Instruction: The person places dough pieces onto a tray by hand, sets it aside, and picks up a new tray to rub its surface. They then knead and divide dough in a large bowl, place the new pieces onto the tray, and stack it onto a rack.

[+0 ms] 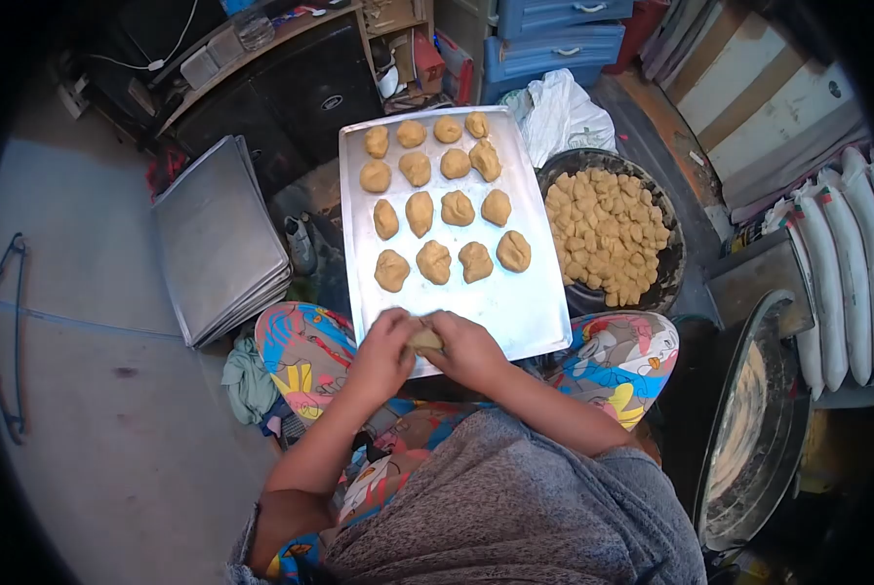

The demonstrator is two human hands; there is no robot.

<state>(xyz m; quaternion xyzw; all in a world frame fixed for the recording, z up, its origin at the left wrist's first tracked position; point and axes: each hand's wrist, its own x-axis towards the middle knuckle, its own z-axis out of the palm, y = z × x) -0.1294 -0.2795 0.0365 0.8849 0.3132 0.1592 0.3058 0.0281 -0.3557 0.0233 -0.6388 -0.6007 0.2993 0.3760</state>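
Both hands meet over the near edge of a metal baking tray [525,317]. Between them is a piece of brown dough [424,339], partly hidden by the fingers. My left hand [386,353] curls around its left side, and my right hand [464,349] presses on it from the right. Beyond my hands, several dough lumps [433,261] lie on the tray in four rows. To the right of the tray, a round dark basin [673,255] holds a heap of smaller dough pieces [608,234].
A stack of metal trays [220,229] leans at the left. A white plastic bag [566,122] lies behind the basin. Another large round pan [739,429], dusted inside, stands tilted at the right beside white packed bags [832,283]. Blue drawers [554,54] stand at the back.
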